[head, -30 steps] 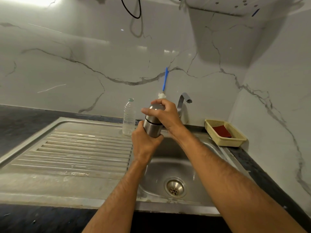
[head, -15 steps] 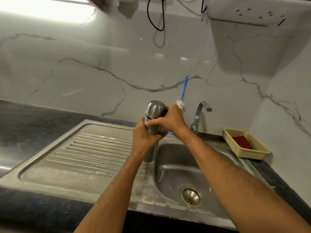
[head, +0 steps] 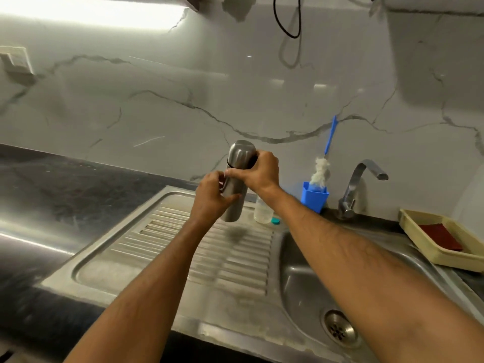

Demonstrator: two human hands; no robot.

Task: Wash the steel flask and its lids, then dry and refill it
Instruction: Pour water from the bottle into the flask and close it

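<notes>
The steel flask (head: 237, 179) is held upright in the air above the ribbed drainboard (head: 183, 247). My left hand (head: 210, 197) wraps around its lower body. My right hand (head: 258, 171) grips it higher up, at the seam under its rounded steel cap (head: 242, 151), which sits on top. The flask's bottom end hangs free above the drainboard, with a dark shadow under it.
A clear plastic bottle (head: 263, 212) and a small teal cap (head: 275, 220) stand behind my right forearm. A blue cup (head: 313, 196) holds a bottle brush (head: 320, 171) beside the tap (head: 361, 182). The sink basin (head: 309, 289) lies right, a yellow tray (head: 440, 255) with a red pad beyond.
Both hands carried the flask left from over the basin to above the drainboard and raised it. My right hand slid from the cap's top down to the seam.
</notes>
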